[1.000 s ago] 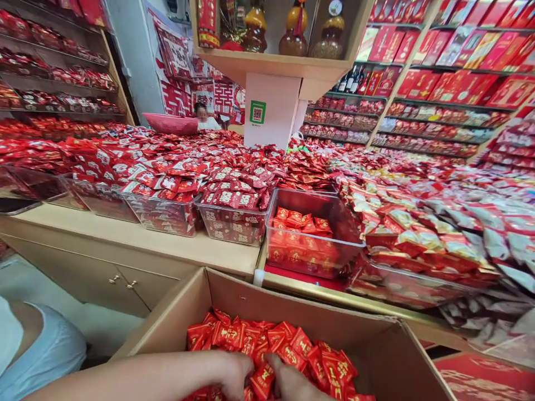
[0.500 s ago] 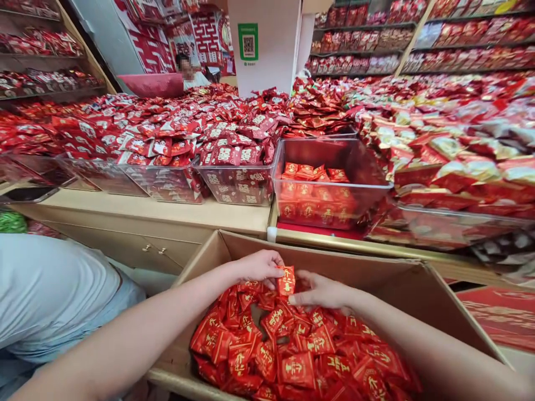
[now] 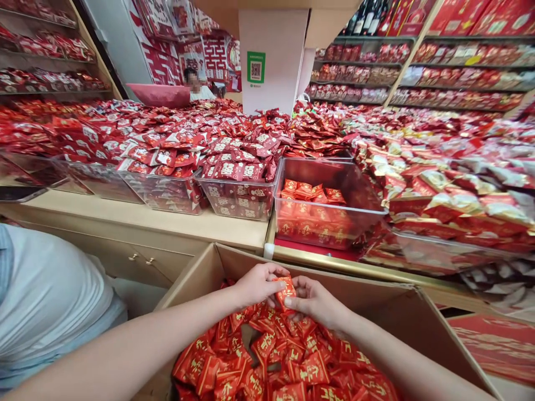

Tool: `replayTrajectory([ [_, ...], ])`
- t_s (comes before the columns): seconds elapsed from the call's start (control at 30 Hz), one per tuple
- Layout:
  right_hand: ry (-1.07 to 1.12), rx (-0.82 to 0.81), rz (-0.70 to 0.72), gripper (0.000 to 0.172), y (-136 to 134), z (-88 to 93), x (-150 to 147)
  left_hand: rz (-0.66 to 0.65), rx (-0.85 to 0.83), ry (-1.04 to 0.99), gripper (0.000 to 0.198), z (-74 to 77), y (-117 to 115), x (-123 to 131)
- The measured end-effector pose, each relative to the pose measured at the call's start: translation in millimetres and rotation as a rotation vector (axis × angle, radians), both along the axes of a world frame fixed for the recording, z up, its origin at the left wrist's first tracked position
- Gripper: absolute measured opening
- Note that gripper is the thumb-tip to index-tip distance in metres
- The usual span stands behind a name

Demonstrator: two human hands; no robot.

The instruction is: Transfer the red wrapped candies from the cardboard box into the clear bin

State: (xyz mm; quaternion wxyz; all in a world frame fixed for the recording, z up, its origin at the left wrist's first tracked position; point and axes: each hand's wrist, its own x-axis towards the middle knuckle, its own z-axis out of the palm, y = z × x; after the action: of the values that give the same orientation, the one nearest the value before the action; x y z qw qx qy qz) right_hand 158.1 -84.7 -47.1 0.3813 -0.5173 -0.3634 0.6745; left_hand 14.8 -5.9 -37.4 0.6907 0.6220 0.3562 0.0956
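Over the open cardboard carton (image 3: 376,301), my left hand (image 3: 259,287) and my right hand (image 3: 315,303) both grip one small red packet (image 3: 286,289) with gold characters. The left fingers pinch its upper left side, while the right thumb lies across its lower front; some fingers are hidden behind it. Beneath my hands, a heap of matching red packets (image 3: 292,365) fills the carton's bottom. Just beyond the carton, a clear plastic bin (image 3: 334,203) on the counter holds similar packets in rows, partway up its walls.
Clear bins heaped with maroon packets (image 3: 236,170) and red-and-gold packets (image 3: 451,192) line the counter (image 3: 167,223). A person in a pale shirt (image 3: 58,289) is close on my left. A white pillar (image 3: 271,67) with a QR code stands behind, and a pink basin (image 3: 161,94) sits farther back.
My right hand has closed in and now grips the packet together with my left. The packet has tilted. The view has shifted, so the counter appears lower.
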Motion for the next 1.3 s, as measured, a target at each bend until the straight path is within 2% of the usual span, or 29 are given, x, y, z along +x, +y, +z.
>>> replayTrajectory([
  [0.13,-0.089,0.066,-0.005,0.042,-1.4,-4.0,-4.3,0.035,0.115,0.043,0.034,-1.5,2.3,-1.0],
  [0.27,-0.057,0.069,-0.048,0.039,-3.4,-8.3,-9.4,0.110,0.246,0.035,0.023,-1.6,4.7,-1.9],
  [0.33,-0.024,0.083,-0.075,0.038,-2.8,-4.4,-10.2,0.157,0.254,-0.025,0.023,1.6,5.2,-1.9],
  [0.43,-0.028,0.125,-0.138,0.036,-0.7,8.3,-9.3,0.184,0.152,-0.124,0.030,7.9,3.9,-2.4],
  [0.57,-0.056,0.194,-0.258,0.033,0.6,22.8,-7.0,0.044,-0.035,-0.181,0.050,9.4,-3.8,-2.9],
  [0.67,-0.039,0.201,-0.286,0.033,1.1,23.3,-4.3,-0.045,-0.117,-0.200,0.049,5.2,-10.5,-0.8],
  [0.87,0.003,0.094,-0.313,0.029,4.0,12.7,6.1,-0.087,-0.101,-0.163,0.042,2.0,-8.2,2.4],
  [0.97,-0.029,0.122,-0.301,0.029,4.0,11.4,9.4,-0.129,-0.065,-0.176,0.041,3.1,-5.3,1.9],
  [1.1,-0.206,0.219,-0.179,0.030,4.7,13.1,14.4,-0.194,-0.002,-0.181,0.043,3.0,-4.1,1.5],
  [1.2,-0.372,0.249,0.058,0.024,5.8,9.6,24.3,-0.276,0.075,-0.015,0.039,0.2,-1.2,-0.6],
  [1.3,-0.636,0.230,0.374,0.013,1.7,-1.6,33.5,-0.408,0.452,0.340,0.030,-5.7,4.4,-4.9],
])
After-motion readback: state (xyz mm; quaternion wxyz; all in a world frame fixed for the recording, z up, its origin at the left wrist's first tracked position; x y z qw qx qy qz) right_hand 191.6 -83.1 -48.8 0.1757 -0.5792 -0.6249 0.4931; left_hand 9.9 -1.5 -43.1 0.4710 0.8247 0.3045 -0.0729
